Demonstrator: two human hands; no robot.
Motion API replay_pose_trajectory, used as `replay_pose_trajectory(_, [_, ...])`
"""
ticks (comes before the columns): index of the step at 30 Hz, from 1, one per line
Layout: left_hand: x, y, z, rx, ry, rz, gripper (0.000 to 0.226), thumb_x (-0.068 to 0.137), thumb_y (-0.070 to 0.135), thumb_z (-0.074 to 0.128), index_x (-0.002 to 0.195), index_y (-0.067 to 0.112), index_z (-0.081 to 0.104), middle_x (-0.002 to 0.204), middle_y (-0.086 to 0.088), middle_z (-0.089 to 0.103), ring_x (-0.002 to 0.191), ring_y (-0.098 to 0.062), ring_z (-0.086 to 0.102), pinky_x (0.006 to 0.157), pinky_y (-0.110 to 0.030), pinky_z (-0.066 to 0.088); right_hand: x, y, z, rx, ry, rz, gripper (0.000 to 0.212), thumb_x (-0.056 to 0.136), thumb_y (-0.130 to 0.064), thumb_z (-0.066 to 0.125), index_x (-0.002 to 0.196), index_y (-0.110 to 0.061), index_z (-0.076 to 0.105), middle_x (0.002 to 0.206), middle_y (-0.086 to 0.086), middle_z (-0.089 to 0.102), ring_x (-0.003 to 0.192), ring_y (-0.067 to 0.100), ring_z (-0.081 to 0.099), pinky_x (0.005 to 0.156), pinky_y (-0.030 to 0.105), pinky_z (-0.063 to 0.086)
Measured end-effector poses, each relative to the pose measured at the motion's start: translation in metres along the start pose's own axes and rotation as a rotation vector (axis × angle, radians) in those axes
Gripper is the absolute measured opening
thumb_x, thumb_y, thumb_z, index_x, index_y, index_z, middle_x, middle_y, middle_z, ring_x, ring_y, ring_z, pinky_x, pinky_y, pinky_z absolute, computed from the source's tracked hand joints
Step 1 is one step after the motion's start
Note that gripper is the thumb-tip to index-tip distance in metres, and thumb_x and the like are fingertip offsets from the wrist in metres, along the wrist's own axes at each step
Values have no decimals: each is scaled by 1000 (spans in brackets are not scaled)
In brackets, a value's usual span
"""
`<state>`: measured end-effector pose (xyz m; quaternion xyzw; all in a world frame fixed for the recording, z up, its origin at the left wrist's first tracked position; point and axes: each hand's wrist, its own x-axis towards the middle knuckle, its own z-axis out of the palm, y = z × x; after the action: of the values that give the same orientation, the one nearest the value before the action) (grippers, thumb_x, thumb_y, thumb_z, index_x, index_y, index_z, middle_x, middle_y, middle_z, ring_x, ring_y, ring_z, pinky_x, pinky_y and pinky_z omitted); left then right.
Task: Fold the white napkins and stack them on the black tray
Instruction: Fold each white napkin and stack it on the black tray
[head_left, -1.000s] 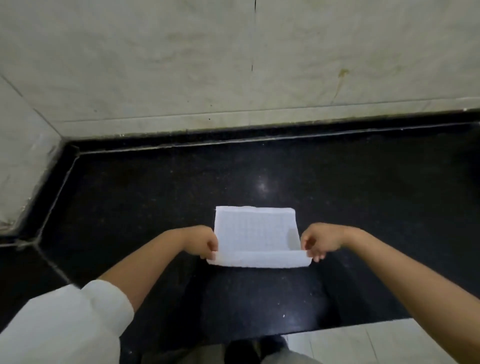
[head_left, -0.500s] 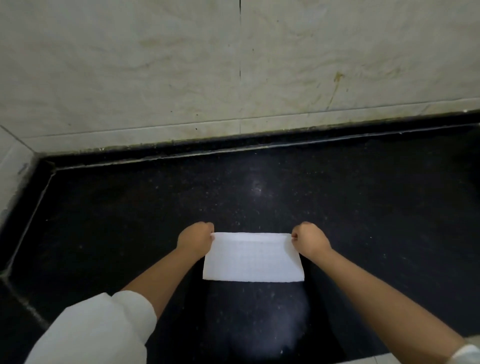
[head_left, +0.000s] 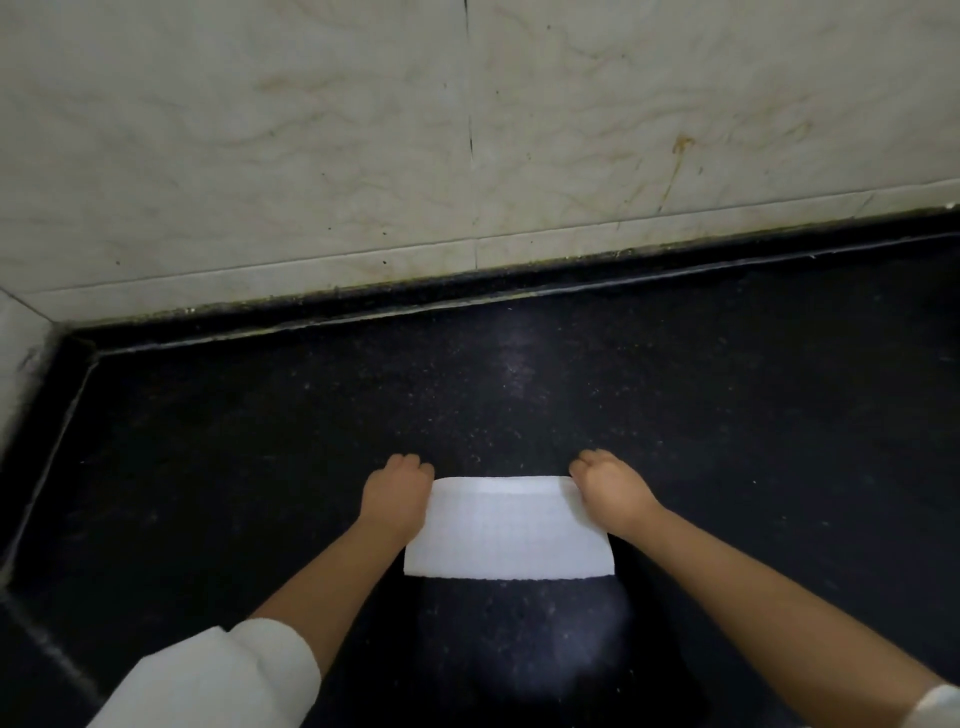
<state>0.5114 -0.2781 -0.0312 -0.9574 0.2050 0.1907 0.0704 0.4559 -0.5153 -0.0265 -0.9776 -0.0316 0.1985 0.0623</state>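
Folded over now, napkin (head_left: 508, 527) far corners pinched by left hand (head_left: 396, 496), right hand (head_left: 612, 491).

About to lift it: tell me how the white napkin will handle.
The white napkin looks thin and lies flat on the black counter, so it is probably light and floppy. It would likely sag unless supported, and slide easily when pushed.

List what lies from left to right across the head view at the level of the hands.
Left hand → white napkin → right hand, all over the black counter; each hand grips a far corner of the napkin.
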Motion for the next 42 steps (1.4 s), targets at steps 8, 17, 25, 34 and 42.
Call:
replay_pose_trajectory(8, [-10, -21, -53, -194, 142, 1, 18, 91, 14, 46, 101, 8, 60, 102, -10, 56, 94, -26, 57, 77, -37, 49, 1, 13, -64, 117, 45, -96, 43, 85, 3, 45, 127, -4, 48, 124, 14, 50, 115, 28, 50, 95, 30, 40])
replay_pose_trajectory(17, [-47, -19, -38, 125, 493, 274, 6, 61, 8, 54, 58, 9, 59, 57, -7, 54, 47, -23, 55, 32, -23, 35, -32, 17, -44, -25, 578, -252, 28, 39, 17, 74, 61, 2, 66, 63, 17, 64, 52, 35, 60, 47, 31, 54])
replay_pose_trajectory(25, [-88, 15, 37, 127, 62, 315, 25, 62, 32, 81, 77, 16, 68, 79, -2, 67, 71, -16, 64, 56, -22, 49, -78, 21, 56, 51, 375, -85, 29, 36, 17, 77, 55, -3, 66, 60, 10, 63, 46, 27, 58, 35, 30, 47])
replay_pose_trajectory(34, [-95, 21, 41, 6, 210, 191, 25, 74, 43, 58, 67, 23, 71, 70, 6, 64, 60, -10, 62, 46, -21, 48, -78, 1, 45, 333, 255, 354, 29, 89, -24, 56, 103, 0, 55, 105, 16, 60, 97, 32, 56, 78, 38, 45])
replay_pose_trajectory(42, [-70, 49, 36, -190, -6, -70, 61, 101, 36, 21, 148, 8, -5, 158, -8, -9, 147, -20, -10, 120, -34, -3, -61, -13, 40, 587, 152, 644, 20, 87, -13, 53, 92, 6, 58, 98, 20, 62, 90, 34, 59, 63, 30, 41])
